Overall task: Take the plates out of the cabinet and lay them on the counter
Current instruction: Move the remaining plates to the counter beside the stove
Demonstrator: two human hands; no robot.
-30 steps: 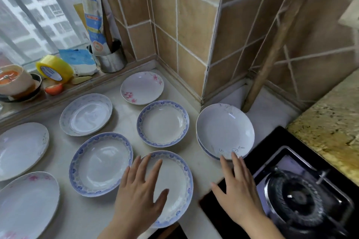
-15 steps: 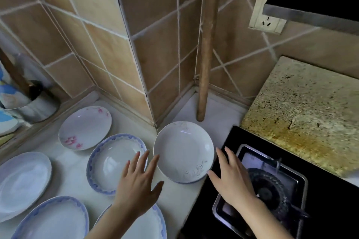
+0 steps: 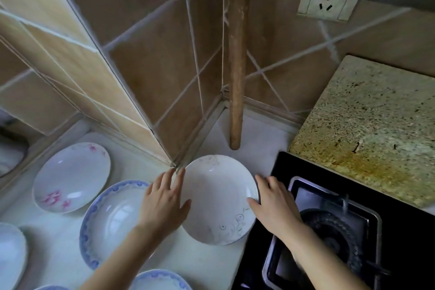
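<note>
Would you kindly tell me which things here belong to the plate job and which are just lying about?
Job: white plate, held by left hand and right hand; pink-flowered plate; blue-rimmed plate; counter.
Lying about: rolling pin; stove; stone slab; wall socket.

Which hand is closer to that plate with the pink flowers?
Left. The left hand is nearer the pink-flowered plate, over the blue-rimmed plate beside it. The right hand is beyond the white plate, by the stove.
</note>
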